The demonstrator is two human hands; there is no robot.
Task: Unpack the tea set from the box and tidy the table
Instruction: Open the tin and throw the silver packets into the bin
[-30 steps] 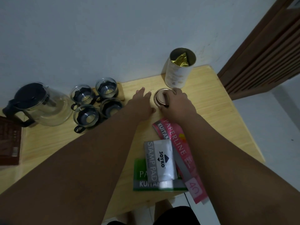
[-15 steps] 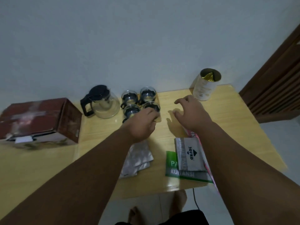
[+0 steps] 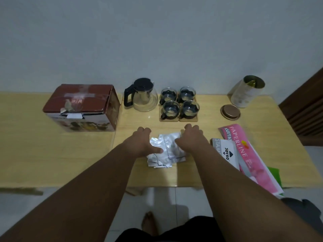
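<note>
Both hands rest on the foil sachets at the surface's near middle.
Your left hand (image 3: 142, 142) and right hand (image 3: 189, 138) press flat, fingers loose, on the foil sachets (image 3: 166, 151): light, thin, slippery; gather by the edges. Beyond, the glass teapot (image 3: 142, 96) and cups (image 3: 179, 103) are fragile.

Dim indoor light, flat and bluish-grey; wall (image 3: 157, 41) evenly lit; colours muted; soft shadow on the counter (image 3: 35, 154) below the silver packets (image 3: 167, 151), falling toward the viewer, so light seems to come from above and ahead; small glare spot on the counter near the glass teapot (image 3: 142, 96); packets reflect bright patches; wide-angle bend curves the counter edges and stretches both forearms at the lower corners; overall soft, fine print on the box (image 3: 82, 107) unreadable.
</note>
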